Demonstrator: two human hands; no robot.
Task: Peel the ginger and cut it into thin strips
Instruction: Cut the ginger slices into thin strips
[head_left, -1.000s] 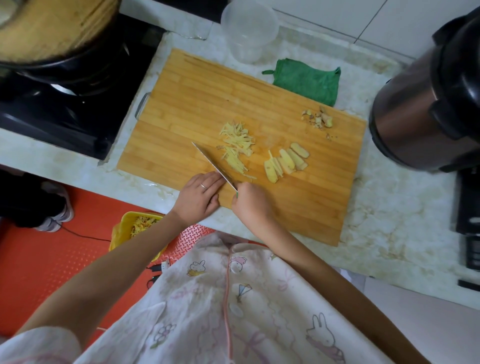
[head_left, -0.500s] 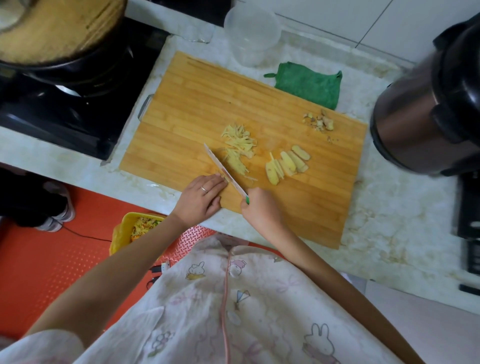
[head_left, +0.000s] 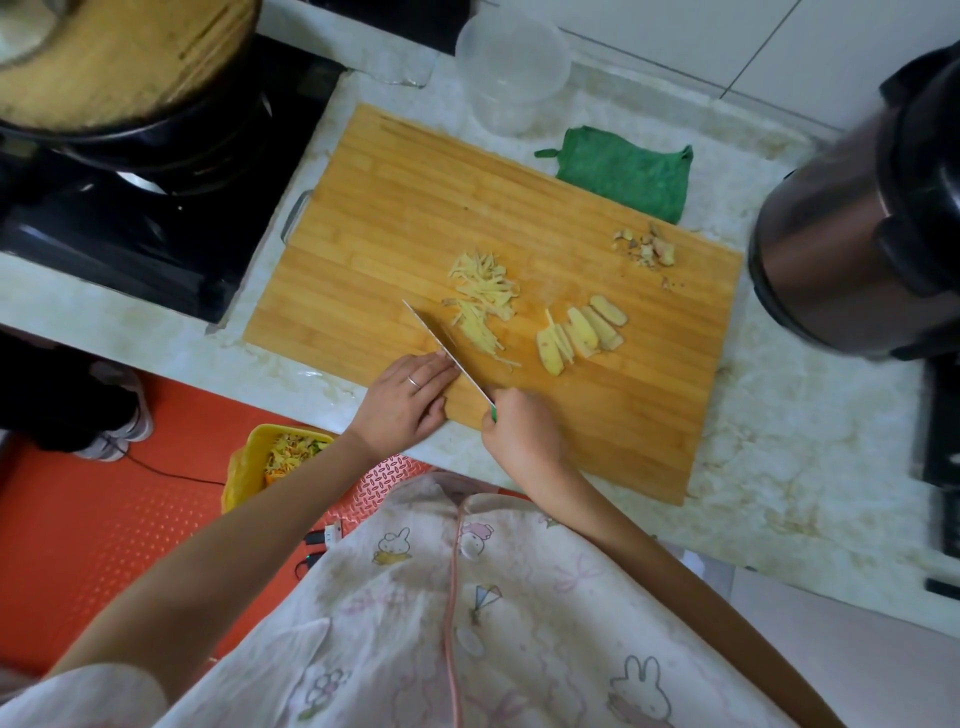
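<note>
Right hand (head_left: 522, 439) grips the knife (head_left: 432, 333), left hand (head_left: 410, 397) flat beside its blade (ginger strips (head_left: 483, 299) just right of it).

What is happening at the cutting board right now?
A person is cutting ginger on the rectangular bamboo cutting board. The right hand grips the green-handled knife, blade pointing away across the board. The left hand lies flat beside the blade, fingers straight, holding nothing. A pile of thin pale-yellow ginger strips lies right of the blade; further right, a fanned row of peeled ginger slices is not yet cut into strips. Near the far right corner sit brown peel scraps.
</note>
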